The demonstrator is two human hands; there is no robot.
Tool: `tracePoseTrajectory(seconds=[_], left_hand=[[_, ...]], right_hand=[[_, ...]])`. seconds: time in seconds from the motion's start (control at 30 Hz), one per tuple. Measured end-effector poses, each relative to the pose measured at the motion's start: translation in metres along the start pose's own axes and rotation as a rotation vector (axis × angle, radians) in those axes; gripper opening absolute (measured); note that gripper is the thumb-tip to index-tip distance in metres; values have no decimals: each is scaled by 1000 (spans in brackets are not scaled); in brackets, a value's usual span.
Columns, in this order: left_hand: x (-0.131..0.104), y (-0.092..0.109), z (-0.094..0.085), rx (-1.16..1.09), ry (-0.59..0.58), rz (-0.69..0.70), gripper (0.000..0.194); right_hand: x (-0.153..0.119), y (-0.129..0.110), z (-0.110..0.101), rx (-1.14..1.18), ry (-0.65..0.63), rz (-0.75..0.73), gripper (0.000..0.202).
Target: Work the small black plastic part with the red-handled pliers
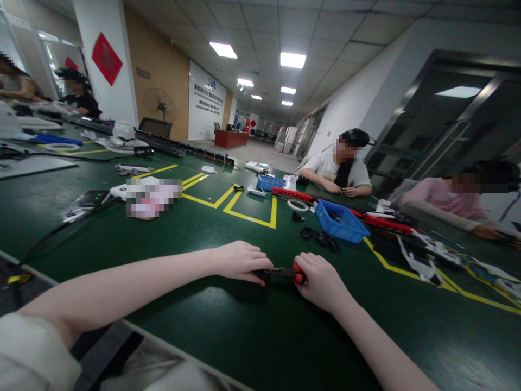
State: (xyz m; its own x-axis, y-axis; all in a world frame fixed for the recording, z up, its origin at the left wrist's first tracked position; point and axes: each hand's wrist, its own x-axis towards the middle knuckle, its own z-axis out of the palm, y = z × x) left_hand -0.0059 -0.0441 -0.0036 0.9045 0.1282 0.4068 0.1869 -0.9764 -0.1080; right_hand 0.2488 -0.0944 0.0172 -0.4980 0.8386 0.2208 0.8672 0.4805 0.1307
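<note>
Well, the right hand [319,279] is closed around the red handles [299,275] of a pair of pliers [281,271], whose metal nose points across toward the left hand [244,260]. That left hand has its thumb and fingers brought together on a small black part [262,273] (mostly hidden, so its shape is hard to make out), and I cannot tell whether the jaws are biting on it. Both things are between the hands, over the near side of the green table [228,331]; whether either rests on the surface is unclear. The pliers should feel stiff and fairly weighty for their size, with the best hold well back on the red grips. The black part looks light and probably hard, perhaps smooth enough to slip, so a fingertip pinch on its outer side, away from the metal, seems wise. Beyond them are loose black pieces [319,237], a blue bin [341,224] and a white ring [298,205], with a person in a white top [360,172] seated at the far side.
</note>
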Motion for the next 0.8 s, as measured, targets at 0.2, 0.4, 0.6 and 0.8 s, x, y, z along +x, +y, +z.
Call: tracePoseTrajectory(seconds=[0.2, 0.4, 0.6, 0.8], left_hand=[[-3, 0, 0, -64, 15, -39, 30], [-4, 0, 0, -103, 61, -89, 33], [-5, -2, 1, -168, 95, -152, 35], [-7, -3, 1, -199, 89, -207, 36]], right_hand=[[0, -1, 0, 4, 2, 27, 11], [0, -2, 0, 28, 19, 40, 8], [-2, -4, 2, 94, 75, 81, 4], [-3, -6, 4, 149, 116, 91, 11]])
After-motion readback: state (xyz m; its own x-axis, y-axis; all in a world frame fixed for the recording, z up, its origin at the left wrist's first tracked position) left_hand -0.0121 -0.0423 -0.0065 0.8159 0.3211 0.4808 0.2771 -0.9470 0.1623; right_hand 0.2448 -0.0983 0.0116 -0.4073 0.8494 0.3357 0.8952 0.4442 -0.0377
